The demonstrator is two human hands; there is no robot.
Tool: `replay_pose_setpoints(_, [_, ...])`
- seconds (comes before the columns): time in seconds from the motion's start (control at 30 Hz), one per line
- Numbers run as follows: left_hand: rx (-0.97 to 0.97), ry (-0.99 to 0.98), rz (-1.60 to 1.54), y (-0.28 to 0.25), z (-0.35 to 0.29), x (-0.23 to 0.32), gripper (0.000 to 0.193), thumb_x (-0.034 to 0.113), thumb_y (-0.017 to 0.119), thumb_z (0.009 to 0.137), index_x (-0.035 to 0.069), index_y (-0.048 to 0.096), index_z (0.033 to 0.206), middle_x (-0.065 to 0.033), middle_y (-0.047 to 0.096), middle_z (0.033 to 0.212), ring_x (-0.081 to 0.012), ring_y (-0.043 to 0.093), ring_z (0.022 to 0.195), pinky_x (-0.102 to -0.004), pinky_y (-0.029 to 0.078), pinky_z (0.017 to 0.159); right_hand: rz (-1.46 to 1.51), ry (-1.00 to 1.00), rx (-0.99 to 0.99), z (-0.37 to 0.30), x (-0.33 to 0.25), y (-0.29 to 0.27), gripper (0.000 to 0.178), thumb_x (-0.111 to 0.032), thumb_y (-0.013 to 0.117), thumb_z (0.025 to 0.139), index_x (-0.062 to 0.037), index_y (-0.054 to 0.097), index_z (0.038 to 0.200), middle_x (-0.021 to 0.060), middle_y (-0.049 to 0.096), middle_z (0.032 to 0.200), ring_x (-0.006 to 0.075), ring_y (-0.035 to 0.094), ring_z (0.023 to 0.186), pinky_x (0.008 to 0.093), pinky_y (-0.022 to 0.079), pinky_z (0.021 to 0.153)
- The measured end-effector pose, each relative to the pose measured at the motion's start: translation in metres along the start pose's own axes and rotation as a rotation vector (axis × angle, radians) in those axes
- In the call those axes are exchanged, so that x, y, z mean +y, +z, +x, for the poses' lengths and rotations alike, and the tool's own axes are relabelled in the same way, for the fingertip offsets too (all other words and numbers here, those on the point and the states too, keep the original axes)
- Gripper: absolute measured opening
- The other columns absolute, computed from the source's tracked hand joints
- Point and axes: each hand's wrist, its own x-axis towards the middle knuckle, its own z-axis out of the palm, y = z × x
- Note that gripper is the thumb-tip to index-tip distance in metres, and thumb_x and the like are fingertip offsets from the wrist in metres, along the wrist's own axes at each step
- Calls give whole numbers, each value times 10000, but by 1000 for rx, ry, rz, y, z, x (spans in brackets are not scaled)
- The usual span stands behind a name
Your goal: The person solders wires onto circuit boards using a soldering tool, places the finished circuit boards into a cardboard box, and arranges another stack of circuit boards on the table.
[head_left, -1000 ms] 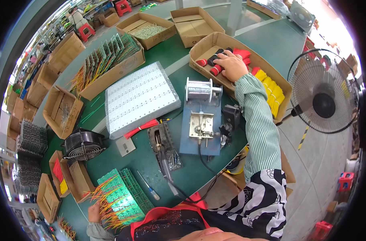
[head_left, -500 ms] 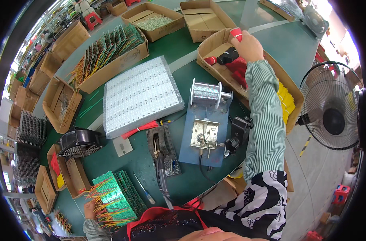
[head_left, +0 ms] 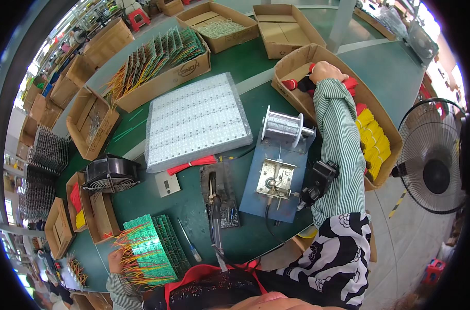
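My right hand [head_left: 328,73] is down in a long cardboard box [head_left: 393,170] at the far right, its fingers curled over a red wire bundle. A red end pokes out left of the knuckles; the fingertips are hidden. Around it lie red and black bundles, and nearer in the box are yellow wire bundles [head_left: 373,138]. At the lower left, my left hand [head_left: 115,261] is closed at the wires [head_left: 134,258] of a stack of green circuit boards [head_left: 155,243]. Those red and orange wires partly cover its fingers.
In the middle are a solder spool [head_left: 284,127] on a feeder stand, a soldering iron [head_left: 218,227] and a screwdriver [head_left: 189,240]. Behind lies a wrapped white panel stack [head_left: 198,121]. A small black fan [head_left: 111,173] stands left, a large fan [head_left: 433,155] right.
My right hand has lowered into the box with the red bundle it held up. The view has shifted, so the table things appear farther right. My left hand stays beside the boards.
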Motion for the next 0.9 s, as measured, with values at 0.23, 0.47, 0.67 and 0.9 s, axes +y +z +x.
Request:
replay_pose_setpoints(0.23, [-19,-36,-89,12,-14,21,254,162,574,888,-3,617,699,-3,578,612,-47,469,490,-218,350,427,397,-42,233,7,28,15,501,-379,636,717,1,564,1035,199,643,1004,359,616,953,456,444,807])
replay_pose_setpoints(0.47, [-89,-90,-215,5,-16,28,204,171,570,888,-1,631,796,-13,591,631,-62,490,478,-213,374,417,1470,-210,105,-40,82,-63,369,-210,663,779,41,532,1017,108,635,883,193,618,788,301,490,693])
replay_pose_setpoints(0.67, [-113,-50,-74,-45,-27,72,277,274,553,892,54,569,725,-12,524,546,-102,494,438,-216,377,392,1695,-546,116,-176,95,-160,341,-101,595,827,27,513,1133,56,596,939,100,572,793,235,470,695])
replay_pose_setpoints(0.9, [-45,454,-238,-25,-88,185,268,260,529,902,15,577,998,-27,551,645,-116,516,481,-216,405,406,1253,-903,83,-336,32,-189,355,-118,665,680,-58,549,1011,63,587,954,146,562,881,280,423,833])
